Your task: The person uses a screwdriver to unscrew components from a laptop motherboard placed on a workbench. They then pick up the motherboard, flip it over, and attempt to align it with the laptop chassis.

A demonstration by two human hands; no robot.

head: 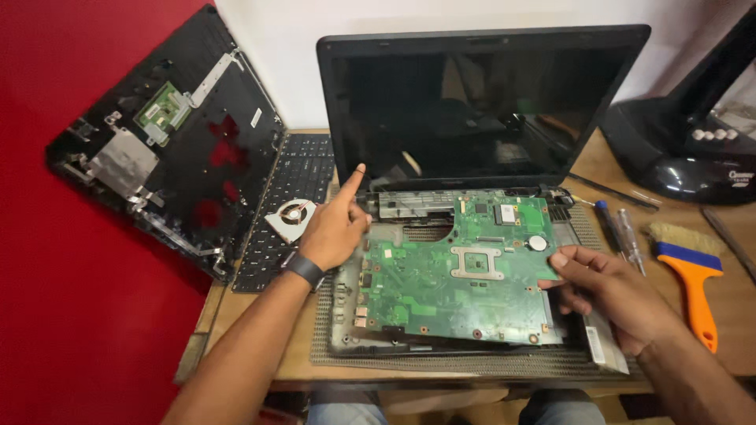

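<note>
Lifting: the green board (449, 275) sat in the laptop base (346, 315) at frame centre, and judging by the grip it was being raised or seated.
Right hand: the right hand (610, 295), lower right of the frame, grasped the board's right edge, thumb on top and fingers underneath.
Left hand: the left hand (335, 228), left of centre, held nothing; its index finger pointed up toward the screen (472, 102) while the curled fingers rested at the board's upper left corner.
Good grip: holding by the bare edge kept fingers off the chips and the silver socket frame (476, 262); a level lift looked wise.
Watch: the hinge area at the board's top edge, where cables could snag.
Nearby: fan (291, 216) on the keyboard (295, 189), left; cover (165, 134) leaning upper left; screwdrivers (618, 232) and brush (693, 275) at right.
</note>
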